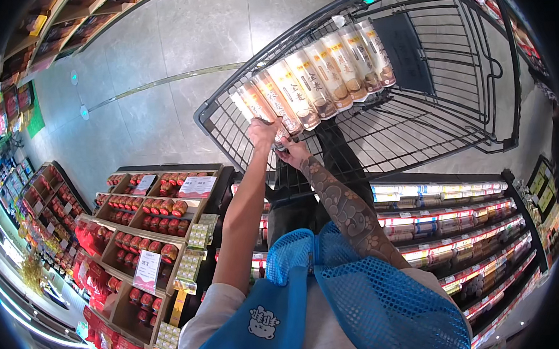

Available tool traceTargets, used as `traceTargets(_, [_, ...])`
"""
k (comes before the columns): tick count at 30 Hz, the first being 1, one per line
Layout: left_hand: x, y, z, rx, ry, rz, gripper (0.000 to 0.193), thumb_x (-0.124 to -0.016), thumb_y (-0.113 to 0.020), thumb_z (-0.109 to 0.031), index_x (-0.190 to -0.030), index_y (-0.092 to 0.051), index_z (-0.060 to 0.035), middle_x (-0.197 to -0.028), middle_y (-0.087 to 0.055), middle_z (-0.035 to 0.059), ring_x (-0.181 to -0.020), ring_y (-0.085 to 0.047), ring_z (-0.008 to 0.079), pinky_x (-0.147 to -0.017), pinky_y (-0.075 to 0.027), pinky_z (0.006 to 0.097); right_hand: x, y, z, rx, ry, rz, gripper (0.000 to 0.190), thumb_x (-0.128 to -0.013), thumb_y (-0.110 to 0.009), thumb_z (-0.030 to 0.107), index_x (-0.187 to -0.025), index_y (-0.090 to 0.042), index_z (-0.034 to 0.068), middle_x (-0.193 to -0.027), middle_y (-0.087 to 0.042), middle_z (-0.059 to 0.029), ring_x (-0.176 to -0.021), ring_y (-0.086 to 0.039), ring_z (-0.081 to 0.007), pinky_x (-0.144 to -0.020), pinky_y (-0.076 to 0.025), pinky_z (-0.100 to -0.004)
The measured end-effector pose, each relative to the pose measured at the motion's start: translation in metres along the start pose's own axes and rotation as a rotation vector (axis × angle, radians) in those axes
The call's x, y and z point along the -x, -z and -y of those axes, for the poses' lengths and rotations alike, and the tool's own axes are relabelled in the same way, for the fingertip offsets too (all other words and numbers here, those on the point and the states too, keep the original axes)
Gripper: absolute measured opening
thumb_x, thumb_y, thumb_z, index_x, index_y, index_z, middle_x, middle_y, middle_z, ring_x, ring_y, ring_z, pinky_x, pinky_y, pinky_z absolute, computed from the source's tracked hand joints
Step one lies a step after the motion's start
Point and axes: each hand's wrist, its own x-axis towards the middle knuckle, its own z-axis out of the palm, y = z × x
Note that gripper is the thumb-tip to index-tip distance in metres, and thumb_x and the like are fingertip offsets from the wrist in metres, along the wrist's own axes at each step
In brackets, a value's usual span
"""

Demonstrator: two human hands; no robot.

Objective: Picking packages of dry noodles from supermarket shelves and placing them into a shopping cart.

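Several cylindrical noodle packs (pixel 299 95) with printed wrappers lie side by side in a slanting row inside a black wire shopping cart (pixel 438 133). My left hand (pixel 264 133) is on the lower part of the pack at the row's left end, its fingers bent over the wrapper. Close beside it, my right hand (pixel 293 152) is at the bottom end of the same pack, thumb above and fingers below. How firmly each hand grips cannot be told. The cart's wire side partly hides my legs.
Wooden display bins (pixel 144 214) of red-topped packaged goods stand at the left, with price cards on them. Shelves (pixel 447 213) of more packs rise close behind me at the right. Another wooden shelf (pixel 59 34) is at the upper left, across the grey tiled floor (pixel 147 86).
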Motion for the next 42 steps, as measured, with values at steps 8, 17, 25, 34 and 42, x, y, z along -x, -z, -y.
traceTargets(8, [-0.004,-0.013,0.008,0.026,-0.049,-0.024,0.063,-0.064,-0.074,-0.049,-0.092,-0.062,0.0065,-0.087,-0.066,0.0225,-0.085,-0.065,0.0325,-0.077,-0.051,0.0371,-0.008,-0.004,0.001,0.049,0.065,0.022,0.011,-0.091,-0.058,0.012,-0.101,-0.053,0.009,-0.091,-0.058,-0.0056,-0.081,-0.058,-0.0187,-0.068,-0.052,-0.0343])
traceTargets(17, [0.061,0.021,0.001,0.333,-0.066,0.070,0.053,-0.075,-0.064,-0.041,-0.101,-0.060,0.0045,-0.093,-0.065,0.0231,-0.088,-0.064,0.0339,-0.077,-0.050,0.0392,0.106,0.019,0.093,1.046,0.272,0.216,0.040,-0.090,-0.055,0.033,-0.117,-0.049,0.003,-0.109,-0.059,-0.0104,-0.092,-0.060,-0.0187,-0.075,-0.048,-0.0298])
traceTargets(25, [0.144,0.046,0.039,0.711,-0.357,0.015,0.032,-0.087,-0.057,-0.027,-0.104,-0.060,-0.0006,-0.087,-0.066,0.0138,-0.080,-0.064,0.0200,-0.071,-0.050,0.0318,0.130,0.112,0.240,1.277,0.651,0.191,0.021,-0.093,-0.050,0.026,-0.104,-0.054,0.008,-0.098,-0.065,-0.0058,-0.072,-0.058,-0.0077,-0.056,-0.043,-0.0206])
traceTargets(34, [0.262,0.041,0.088,0.990,-0.201,-0.364,0.021,-0.092,-0.050,-0.013,-0.103,-0.060,0.0019,-0.082,-0.067,0.0102,-0.076,-0.065,0.0157,-0.070,-0.052,0.0290,0.095,0.146,0.270,1.367,0.712,0.196,0.023,-0.091,-0.052,0.024,-0.103,-0.055,0.005,-0.087,-0.064,-0.0053,-0.063,-0.060,-0.0108,-0.046,-0.039,-0.0192])
traceTargets(42, [0.297,-0.070,0.151,1.335,0.105,-0.311,0.025,-0.092,-0.052,-0.017,-0.110,-0.057,-0.0012,-0.091,-0.067,0.0086,-0.078,-0.064,0.0142,-0.063,-0.051,0.0270,0.127,0.098,0.209,1.746,0.622,0.186,0.018,-0.087,-0.052,0.019,-0.089,-0.060,0.003,-0.067,-0.061,-0.0049,-0.051,-0.058,-0.0105,-0.040,-0.042,-0.0239])
